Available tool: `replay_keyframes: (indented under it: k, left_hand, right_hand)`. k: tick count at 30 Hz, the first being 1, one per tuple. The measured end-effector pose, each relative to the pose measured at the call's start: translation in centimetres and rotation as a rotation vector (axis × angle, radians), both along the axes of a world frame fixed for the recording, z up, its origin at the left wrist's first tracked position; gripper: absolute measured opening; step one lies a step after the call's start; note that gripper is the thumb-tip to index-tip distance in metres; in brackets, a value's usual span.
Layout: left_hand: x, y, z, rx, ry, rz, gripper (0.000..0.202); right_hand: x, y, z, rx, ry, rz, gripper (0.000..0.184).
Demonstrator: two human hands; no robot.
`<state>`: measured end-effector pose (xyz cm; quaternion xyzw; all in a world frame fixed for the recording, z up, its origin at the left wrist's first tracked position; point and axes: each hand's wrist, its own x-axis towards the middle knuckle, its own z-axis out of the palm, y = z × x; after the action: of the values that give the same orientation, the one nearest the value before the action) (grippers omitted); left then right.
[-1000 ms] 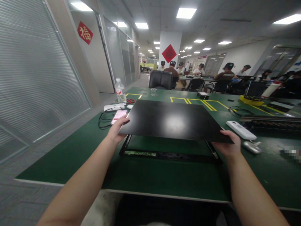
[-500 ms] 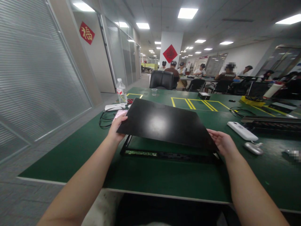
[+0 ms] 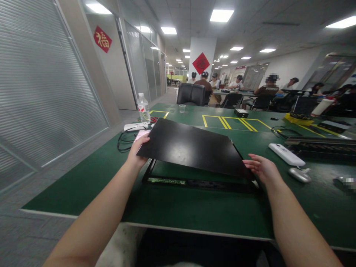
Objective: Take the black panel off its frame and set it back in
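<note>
Green matting covers the counter (image 3: 194,213) of a long open office, and the work sits at its near edge.

The left hand (image 3: 137,155) has its fingers (image 3: 144,140) closed on the near left corner of a black panel (image 3: 191,146), thumb on top and the rest hidden underneath. The right hand (image 3: 263,170) is open, its fingers (image 3: 251,163) spread and loose at the panel's near right corner. Whether they touch the edge I cannot tell.

The panel lies tilted over a dark rectangular frame (image 3: 200,183) that rests flat on the counter. Its right side is down at the frame, while its left side is held up well clear, leaving a gap through which the frame's front rail and a greenish strip show. By that lie, I judge the panel half seated: one side set, the other not yet lowered.

A pink phone (image 3: 140,134), a looped cable (image 3: 124,142) and a water bottle (image 3: 143,107) lie past the left hand. A white handset (image 3: 286,154) and a silver mouse (image 3: 299,174) lie to the right. Other people sit at far desks.
</note>
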<state>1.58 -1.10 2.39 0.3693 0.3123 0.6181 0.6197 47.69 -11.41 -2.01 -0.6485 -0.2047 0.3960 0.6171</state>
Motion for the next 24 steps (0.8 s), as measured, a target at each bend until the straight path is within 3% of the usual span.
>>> replay_keyframes:
  k: [10, 17, 24]
  left_hand:
    - [0.0, -0.2, 0.2, 0.023, 0.031, -0.035, 0.043]
    - [0.2, -0.5, 0.2, 0.020, 0.052, -0.040, 0.051]
    - [0.0, -0.3, 0.0, 0.046, 0.040, -0.044, 0.045]
  right_hand:
    - [-1.4, -0.2, 0.9, -0.064, -0.102, -0.004, 0.024]
    - [-1.2, -0.1, 0.9, -0.046, -0.081, -0.032, 0.031]
    - [-0.8, -0.1, 1.0, -0.022, -0.038, -0.011, 0.034]
